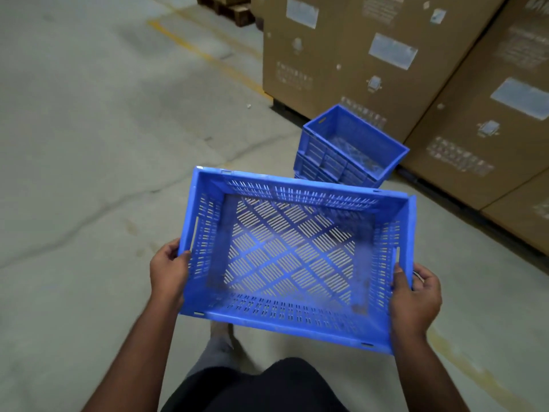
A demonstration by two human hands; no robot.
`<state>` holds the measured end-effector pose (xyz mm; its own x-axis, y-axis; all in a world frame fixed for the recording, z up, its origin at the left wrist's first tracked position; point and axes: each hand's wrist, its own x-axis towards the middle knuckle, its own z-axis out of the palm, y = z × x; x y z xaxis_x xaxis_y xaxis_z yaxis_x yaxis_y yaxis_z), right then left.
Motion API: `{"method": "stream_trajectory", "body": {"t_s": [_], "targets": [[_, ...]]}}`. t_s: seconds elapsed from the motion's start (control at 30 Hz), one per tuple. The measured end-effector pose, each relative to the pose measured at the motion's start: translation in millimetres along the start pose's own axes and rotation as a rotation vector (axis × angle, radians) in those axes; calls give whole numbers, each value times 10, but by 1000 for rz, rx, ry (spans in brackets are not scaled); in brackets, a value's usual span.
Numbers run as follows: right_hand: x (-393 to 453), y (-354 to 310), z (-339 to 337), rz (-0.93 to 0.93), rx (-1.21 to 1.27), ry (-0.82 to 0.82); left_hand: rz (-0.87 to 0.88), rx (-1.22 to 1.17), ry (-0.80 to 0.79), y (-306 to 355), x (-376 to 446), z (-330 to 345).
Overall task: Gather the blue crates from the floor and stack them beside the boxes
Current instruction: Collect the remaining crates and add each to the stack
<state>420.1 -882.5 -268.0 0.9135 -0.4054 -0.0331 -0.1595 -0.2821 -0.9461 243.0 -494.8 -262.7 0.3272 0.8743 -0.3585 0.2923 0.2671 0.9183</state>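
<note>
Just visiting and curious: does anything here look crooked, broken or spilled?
Nothing serious. The stack of blue plastic crates beside the tall brown cardboard boxes sits at an angle to them, not flush. The blue slotted crate carried in both hands looks scuffed but whole.

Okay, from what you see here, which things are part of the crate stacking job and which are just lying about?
Part of the job:
- held blue crate, gripped by left hand and right hand
- stacked blue crates on the floor
- cardboard boxes beside the stack

Just lying about:
- wooden pallet in the background
- yellow floor line
</note>
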Motion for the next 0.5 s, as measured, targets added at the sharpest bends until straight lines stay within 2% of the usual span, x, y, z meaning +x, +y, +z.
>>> {"method": "stream_trajectory", "body": {"t_s": [0.23,0.37,0.5], "targets": [[542,-634,1075,69,87,258,168,141,-284,1145,1624,1287],[1060,-750,1453,138,99,401,298,211,-454,1661,2229,2297],[1831,-803,1916,178,86,482,375,269,-551,1998,2840,3421]]}}
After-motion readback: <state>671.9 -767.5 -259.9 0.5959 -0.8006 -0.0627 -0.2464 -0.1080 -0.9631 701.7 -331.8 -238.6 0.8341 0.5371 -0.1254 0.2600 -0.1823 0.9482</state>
